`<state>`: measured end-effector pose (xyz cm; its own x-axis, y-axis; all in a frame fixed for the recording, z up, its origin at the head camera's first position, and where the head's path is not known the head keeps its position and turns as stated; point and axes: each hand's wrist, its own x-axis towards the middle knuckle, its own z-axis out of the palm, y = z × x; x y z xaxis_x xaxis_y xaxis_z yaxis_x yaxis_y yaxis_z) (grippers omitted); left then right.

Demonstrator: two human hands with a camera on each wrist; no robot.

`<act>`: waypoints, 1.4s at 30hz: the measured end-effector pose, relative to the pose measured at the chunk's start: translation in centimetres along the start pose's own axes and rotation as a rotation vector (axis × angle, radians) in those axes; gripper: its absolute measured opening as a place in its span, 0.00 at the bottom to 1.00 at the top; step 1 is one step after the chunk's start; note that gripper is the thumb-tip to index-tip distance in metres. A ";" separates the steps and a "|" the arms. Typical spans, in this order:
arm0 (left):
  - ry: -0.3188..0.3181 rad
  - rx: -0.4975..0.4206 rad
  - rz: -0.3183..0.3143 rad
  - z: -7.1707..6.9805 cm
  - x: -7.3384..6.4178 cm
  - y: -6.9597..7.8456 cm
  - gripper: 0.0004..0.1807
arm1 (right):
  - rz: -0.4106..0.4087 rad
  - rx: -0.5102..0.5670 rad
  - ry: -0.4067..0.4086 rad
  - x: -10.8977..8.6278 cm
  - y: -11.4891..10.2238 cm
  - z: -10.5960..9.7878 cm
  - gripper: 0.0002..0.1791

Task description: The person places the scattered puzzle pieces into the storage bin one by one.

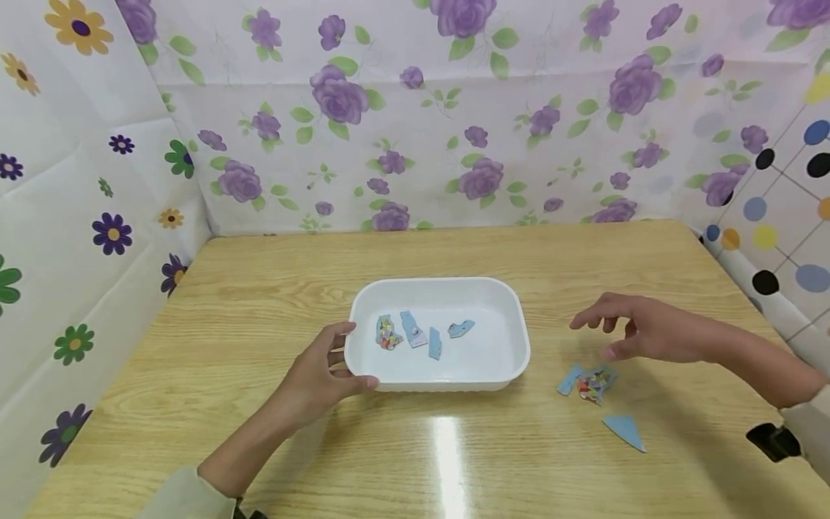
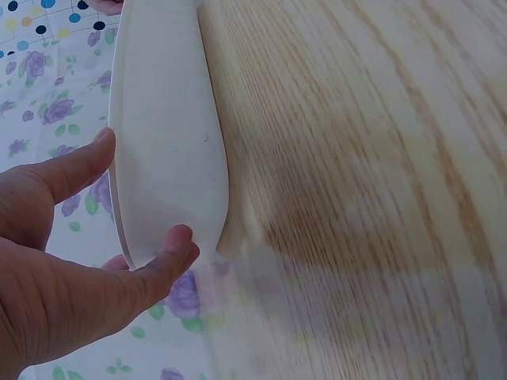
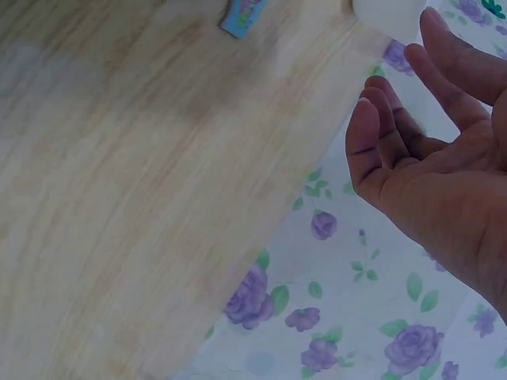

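A white plastic tray (image 1: 483,360) stands on the table, with several flat, irregular blue printed pieces inside; one piece (image 1: 387,333) carries a multicoloured patch. My left hand (image 1: 323,367) holds the tray's left end, thumb at the front corner and fingers along the left side. The left wrist view shows the same hand (image 2: 71,253) against the tray's outer wall (image 2: 166,119). To the right of the tray, my right hand (image 1: 638,328) hovers with loosely bent fingers and nothing in them. Just below it lie a multicoloured piece (image 1: 595,386), a narrow blue piece (image 1: 570,380) and a blue triangular piece (image 1: 625,431).
The wooden table (image 1: 272,288) meets a wall covering (image 1: 415,130) with purple flowers at its back edge. Patterned sheets also hang at the left (image 1: 84,288) and right (image 1: 791,238) sides. A bright light reflection lies in front of the tray.
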<state>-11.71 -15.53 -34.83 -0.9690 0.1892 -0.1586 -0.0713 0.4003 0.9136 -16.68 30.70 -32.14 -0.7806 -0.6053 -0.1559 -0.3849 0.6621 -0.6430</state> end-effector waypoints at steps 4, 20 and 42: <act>-0.006 0.004 -0.004 0.0 0.0 0.0 0.50 | -0.051 -0.003 0.002 -0.9 0.7 0.6 0.26; -0.012 0.012 0.000 -0.1 0.0 0.0 0.50 | -0.162 0.074 -0.105 -3.3 3.0 2.6 0.31; -0.022 0.001 0.005 -0.1 0.2 -0.1 0.50 | -0.343 0.022 -0.129 -5.5 4.9 5.9 0.43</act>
<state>-11.90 -15.66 -34.91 -0.9640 0.2108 -0.1621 -0.0661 0.4004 0.9140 -11.38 34.68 -38.85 -0.5390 -0.8420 -0.0210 -0.6013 0.4021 -0.6904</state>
